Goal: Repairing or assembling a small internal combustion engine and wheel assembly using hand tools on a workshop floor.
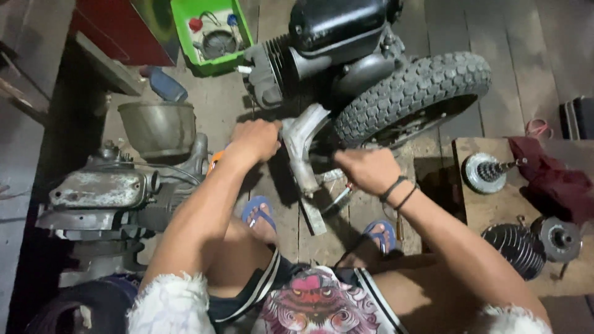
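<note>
I crouch over a small scooter engine with a knobby tyre [413, 94] lying on a wooden floor. My left hand [255, 140] is closed on the upper end of a bent silver metal arm [301, 148] that runs down from the engine. My right hand [366, 170] is closed around a thin tool whose metal shaft [337, 198] shows just below the fist, next to the same arm. A finned black cylinder [272, 71] and a black cover [337, 25] sit above the arm.
A second grey engine block [105, 192] stands at the left, with a metal bowl [158, 127] behind it. A green tray [210, 34] of small parts lies at the top. A wooden board [495, 204] at the right carries a clutch, a finned cylinder and a red cloth.
</note>
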